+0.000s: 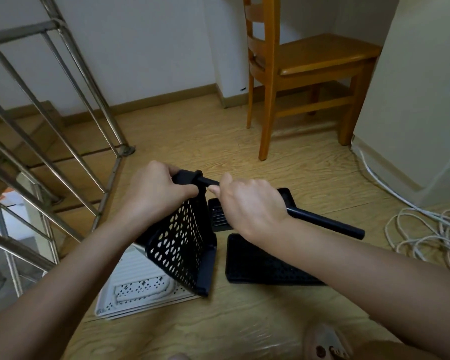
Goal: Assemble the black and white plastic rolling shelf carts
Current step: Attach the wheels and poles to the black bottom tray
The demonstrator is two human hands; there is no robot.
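Observation:
My left hand [156,190] grips the top corner of a black perforated shelf tray [182,242], which stands tilted on its edge on the floor. My right hand [247,203] holds a black tube [325,223] whose far end meets the tray's corner socket [190,176]. A second black tray [257,266] lies flat under my right forearm, and a third black tray [217,215] lies behind it, mostly hidden. A white perforated tray [138,284] lies flat beneath the tilted black one.
A steel stair railing [63,120] runs along the left, with the stairwell beyond it. A wooden chair [296,74] stands at the back. A coil of white cable [426,237] lies on the floor at right, by a white wall corner. A slippered foot [327,344] shows at the bottom.

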